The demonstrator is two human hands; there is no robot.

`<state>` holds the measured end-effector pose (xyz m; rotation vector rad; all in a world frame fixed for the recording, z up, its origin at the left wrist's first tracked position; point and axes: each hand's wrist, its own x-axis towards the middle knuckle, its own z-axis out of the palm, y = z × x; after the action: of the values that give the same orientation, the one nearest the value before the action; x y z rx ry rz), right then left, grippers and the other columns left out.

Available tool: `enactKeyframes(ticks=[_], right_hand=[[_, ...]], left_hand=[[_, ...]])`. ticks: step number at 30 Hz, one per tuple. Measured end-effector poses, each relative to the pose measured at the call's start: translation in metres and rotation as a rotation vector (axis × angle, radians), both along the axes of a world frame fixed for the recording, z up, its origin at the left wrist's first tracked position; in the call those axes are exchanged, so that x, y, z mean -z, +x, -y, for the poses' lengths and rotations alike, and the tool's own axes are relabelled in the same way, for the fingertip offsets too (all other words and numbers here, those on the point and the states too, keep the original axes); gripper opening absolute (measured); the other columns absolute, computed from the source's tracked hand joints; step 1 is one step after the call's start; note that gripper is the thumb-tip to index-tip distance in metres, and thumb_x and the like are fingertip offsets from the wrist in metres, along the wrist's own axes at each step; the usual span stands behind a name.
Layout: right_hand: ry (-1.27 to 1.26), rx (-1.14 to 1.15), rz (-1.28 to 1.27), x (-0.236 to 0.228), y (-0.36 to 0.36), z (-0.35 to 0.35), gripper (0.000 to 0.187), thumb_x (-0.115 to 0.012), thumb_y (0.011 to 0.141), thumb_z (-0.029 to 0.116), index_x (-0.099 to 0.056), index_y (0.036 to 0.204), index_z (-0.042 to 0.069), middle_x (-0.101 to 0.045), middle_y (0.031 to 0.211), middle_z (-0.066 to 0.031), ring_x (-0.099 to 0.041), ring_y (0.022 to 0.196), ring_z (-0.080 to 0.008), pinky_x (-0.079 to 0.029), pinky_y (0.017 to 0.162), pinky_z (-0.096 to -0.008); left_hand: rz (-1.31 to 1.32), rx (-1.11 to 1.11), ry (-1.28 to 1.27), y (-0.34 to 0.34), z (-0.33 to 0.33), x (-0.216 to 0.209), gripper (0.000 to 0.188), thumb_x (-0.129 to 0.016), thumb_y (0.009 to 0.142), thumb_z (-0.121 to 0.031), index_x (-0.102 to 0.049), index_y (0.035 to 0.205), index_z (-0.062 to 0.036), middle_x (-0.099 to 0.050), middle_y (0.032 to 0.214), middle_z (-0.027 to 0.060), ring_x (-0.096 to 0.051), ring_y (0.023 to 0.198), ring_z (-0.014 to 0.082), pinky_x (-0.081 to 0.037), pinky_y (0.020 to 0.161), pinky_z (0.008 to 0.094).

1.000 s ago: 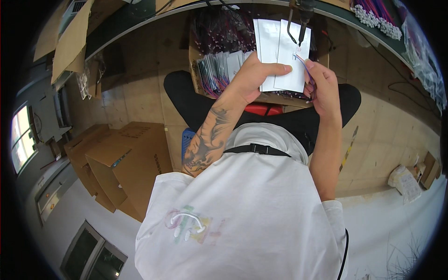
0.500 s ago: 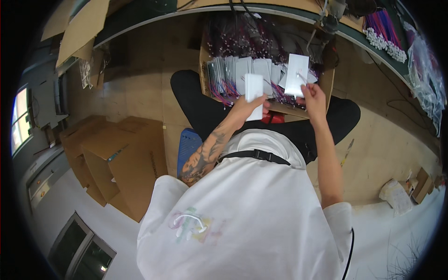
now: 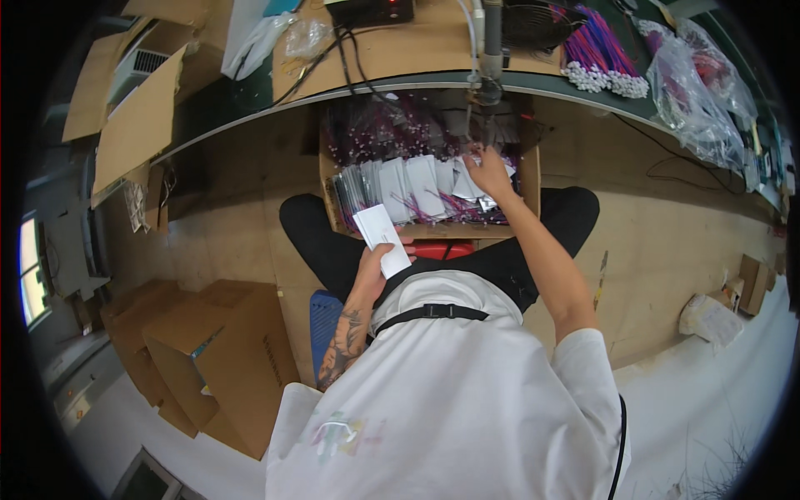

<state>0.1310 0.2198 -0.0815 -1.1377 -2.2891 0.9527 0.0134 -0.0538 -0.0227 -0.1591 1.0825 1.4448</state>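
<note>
My left hand (image 3: 375, 265) is closed round a small stack of flat white rectangular pieces (image 3: 379, 229), held above my lap by the near left edge of an open carton (image 3: 535, 179). My right hand (image 3: 492, 173) is over the carton's right half, fingers pinched together at a thin metal rod (image 3: 469, 125) that hangs from the bench; what sits in the fingers is too small to make out. Inside the carton, many white flat pieces (image 3: 425, 183) stand in a row. Purple and red wires (image 3: 408, 208) with tiny white ends lie among them.
A workbench (image 3: 400, 58) edge crosses above the carton, with a metal post (image 3: 492, 50), wire bundles (image 3: 600, 50) and clear plastic bags (image 3: 700, 96). Large brown cartons (image 3: 217, 350) stand at left. A red object (image 3: 442, 249) and a blue plastic stool (image 3: 325, 321) are near my legs.
My right hand has moved from the carton's near right side up to the hanging rod; the white piece it held is no longer plainly in its fingers. My left hand has lowered its stack.
</note>
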Motion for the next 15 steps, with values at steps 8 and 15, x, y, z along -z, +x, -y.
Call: enactKeyframes(ticks=[8, 15], right_hand=[[-0.388, 0.289, -0.493, -0.114, 0.088, -0.056, 0.023, -0.053, 0.091, 0.017, -0.060, 0.104, -0.001, -0.064, 0.083, -0.0061, -0.061, 0.073, -0.0112, -0.049, 0.064, -0.0242], [-0.152, 0.456, -0.438, -0.173, 0.075, -0.111, 0.030, -0.062, 0.087, 0.023, -0.060, 0.106, 0.000, -0.062, 0.072, -0.0039, -0.059, 0.060, -0.0092, -0.046, 0.056, -0.0208]], left_hand=[[-0.031, 0.140, 0.043, -0.006, -0.031, -0.019, 0.048, -0.051, 0.088, -0.010, -0.035, 0.132, 0.0040, -0.052, 0.124, 0.0218, -0.053, 0.113, 0.0325, -0.047, 0.093, 0.0428], [-0.165, 0.105, -0.046, 0.004, -0.044, -0.013, 0.044, -0.059, 0.088, -0.012, -0.044, 0.126, 0.0017, -0.058, 0.116, 0.0133, -0.058, 0.104, 0.0240, -0.049, 0.088, 0.0352]])
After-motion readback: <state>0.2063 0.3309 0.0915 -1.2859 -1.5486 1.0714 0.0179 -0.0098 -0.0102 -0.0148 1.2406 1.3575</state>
